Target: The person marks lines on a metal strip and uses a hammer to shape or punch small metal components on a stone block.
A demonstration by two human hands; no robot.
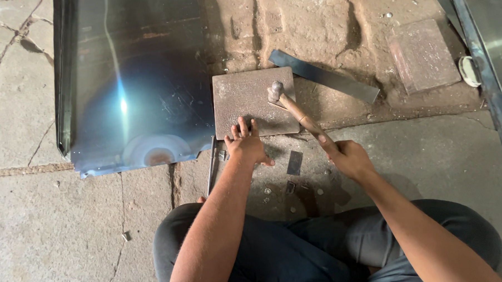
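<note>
The right hand [349, 156] is wrapped tight around the lower end of a wooden-handled hammer [294, 109], fingers closed fully on the shaft; the handle slants up and to the left, and the metal head rests on or just above the upper right part of a rusty square steel plate [244, 94] lying on the stone floor [54, 231]. The left hand [245, 144] lies at the plate's near edge with its fingers spread loosely apart and flat, the fingertips [241, 122] pressing on the plate; whether a small piece sits under them cannot be told. A flat dark metal strip [324, 76] lies slantwise just beyond the plate's far right corner. A large shiny sheet of metal [132, 78] lies against the plate's left edge. A thin rod [210, 166] lies on the floor beside the left wrist, and small metal offcuts [294, 163] lie between the two hands.
</note>
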